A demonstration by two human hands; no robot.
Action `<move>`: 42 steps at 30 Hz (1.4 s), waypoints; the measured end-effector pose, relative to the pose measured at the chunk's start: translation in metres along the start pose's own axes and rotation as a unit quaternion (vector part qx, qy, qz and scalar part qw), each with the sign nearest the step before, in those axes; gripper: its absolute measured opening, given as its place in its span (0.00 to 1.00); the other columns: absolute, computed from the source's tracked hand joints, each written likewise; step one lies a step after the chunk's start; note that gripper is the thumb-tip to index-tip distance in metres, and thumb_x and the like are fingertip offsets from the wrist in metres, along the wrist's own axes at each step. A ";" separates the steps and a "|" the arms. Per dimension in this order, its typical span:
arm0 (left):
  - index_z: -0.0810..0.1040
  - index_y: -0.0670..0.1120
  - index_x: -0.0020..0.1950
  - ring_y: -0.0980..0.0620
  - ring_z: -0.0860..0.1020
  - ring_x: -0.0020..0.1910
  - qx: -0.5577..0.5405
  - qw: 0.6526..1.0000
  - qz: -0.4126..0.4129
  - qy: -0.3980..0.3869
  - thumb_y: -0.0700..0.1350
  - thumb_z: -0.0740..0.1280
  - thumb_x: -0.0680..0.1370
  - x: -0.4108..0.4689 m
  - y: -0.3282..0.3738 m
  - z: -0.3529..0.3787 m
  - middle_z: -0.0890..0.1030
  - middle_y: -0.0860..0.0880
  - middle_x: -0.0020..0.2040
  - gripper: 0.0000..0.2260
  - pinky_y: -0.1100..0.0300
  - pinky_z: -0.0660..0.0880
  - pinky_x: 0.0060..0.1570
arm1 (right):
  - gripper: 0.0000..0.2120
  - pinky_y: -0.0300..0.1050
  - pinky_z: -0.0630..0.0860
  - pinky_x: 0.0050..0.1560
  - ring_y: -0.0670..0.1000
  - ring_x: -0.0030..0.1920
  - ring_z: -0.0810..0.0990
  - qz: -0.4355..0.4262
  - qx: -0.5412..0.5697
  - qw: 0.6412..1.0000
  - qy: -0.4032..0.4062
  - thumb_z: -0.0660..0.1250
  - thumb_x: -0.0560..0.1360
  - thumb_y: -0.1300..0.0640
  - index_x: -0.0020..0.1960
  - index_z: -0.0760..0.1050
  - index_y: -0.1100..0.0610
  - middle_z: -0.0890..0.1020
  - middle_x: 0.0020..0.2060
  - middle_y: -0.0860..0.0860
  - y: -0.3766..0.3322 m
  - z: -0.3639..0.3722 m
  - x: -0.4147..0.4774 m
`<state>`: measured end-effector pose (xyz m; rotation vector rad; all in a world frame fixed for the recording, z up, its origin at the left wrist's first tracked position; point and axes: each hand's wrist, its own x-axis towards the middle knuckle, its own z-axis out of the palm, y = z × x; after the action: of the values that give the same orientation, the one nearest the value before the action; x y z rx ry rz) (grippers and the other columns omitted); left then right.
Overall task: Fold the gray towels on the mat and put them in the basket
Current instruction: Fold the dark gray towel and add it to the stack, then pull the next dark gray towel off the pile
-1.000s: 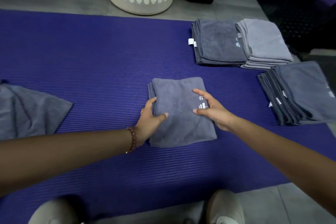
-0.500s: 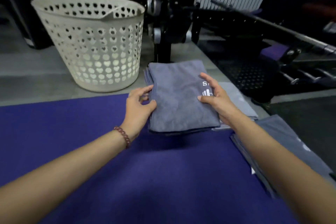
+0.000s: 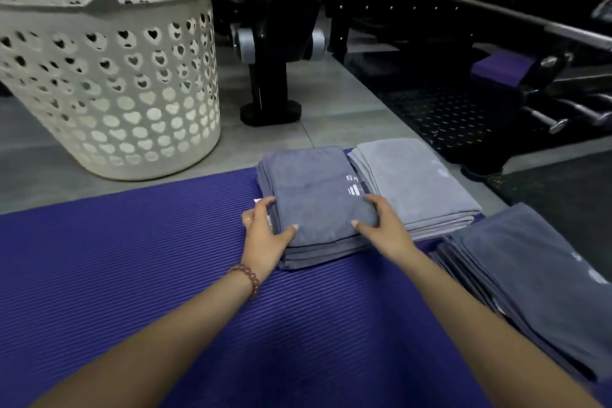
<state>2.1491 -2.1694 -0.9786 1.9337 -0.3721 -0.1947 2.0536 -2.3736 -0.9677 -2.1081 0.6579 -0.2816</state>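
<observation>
Both hands are curled onto the folded gray towel (image 3: 314, 199) that lies on top of the dark stack (image 3: 318, 252) at the far edge of the purple mat (image 3: 132, 275). The left hand (image 3: 265, 235) holds its near left corner, thumb flat on the top face and fingers bent down over the stack's left side, where they touch a small white tag. The right hand (image 3: 381, 225) holds the near right corner, thumb on top and fingers wrapped over the right edge, just below the white printed logo. A beaded bracelet (image 3: 248, 278) sits on the left wrist. Just beside the dark stack on its right, touching or nearly so, lies a lighter gray stack (image 3: 420, 185), and a third stack (image 3: 530, 275) of darker towels lies near the mat's right edge, close to the right forearm. The white basket (image 3: 116, 93) with heart-shaped holes stands on the gray floor (image 3: 331, 116) beyond the mat, to the left of the towels and apart from them, its open top facing up. Bare mat stretches to the left of the hands and toward the person, and bare floor lies between the stack and the basket. A black exercise machine (image 3: 275, 43) stands behind, right of the basket
</observation>
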 end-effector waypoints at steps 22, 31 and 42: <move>0.70 0.50 0.69 0.54 0.71 0.59 0.215 0.937 0.085 -0.262 0.42 0.63 0.79 -0.060 0.021 -0.093 0.66 0.48 0.62 0.18 0.75 0.62 0.59 | 0.13 0.27 0.68 0.38 0.39 0.30 0.70 -0.075 0.060 0.995 0.002 0.70 0.71 0.67 0.51 0.75 0.53 0.72 0.48 0.51 -0.068 0.030 -0.080; 0.77 0.48 0.59 0.68 0.71 0.44 0.359 0.875 0.033 -0.323 0.42 0.62 0.79 -0.188 0.025 -0.319 0.74 0.56 0.52 0.10 0.76 0.66 0.46 | 0.13 0.28 0.69 0.38 0.39 0.31 0.71 -0.204 0.041 0.895 -0.395 0.68 0.72 0.71 0.50 0.76 0.55 0.77 0.40 0.47 -0.182 0.139 -0.183; 0.71 0.56 0.66 0.46 0.70 0.64 0.438 0.882 -0.154 -0.077 0.62 0.63 0.70 -0.363 -0.125 -0.470 0.73 0.50 0.63 0.26 0.49 0.66 0.64 | 0.11 0.36 0.71 0.42 0.45 0.38 0.74 -0.309 -0.088 0.757 -0.569 0.68 0.73 0.66 0.52 0.77 0.53 0.78 0.39 0.43 -0.255 0.298 -0.310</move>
<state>1.9736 -1.5907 -0.9277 2.8914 -0.2686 -0.4466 2.0117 -1.8777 -0.9217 -2.1199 -0.7764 0.7279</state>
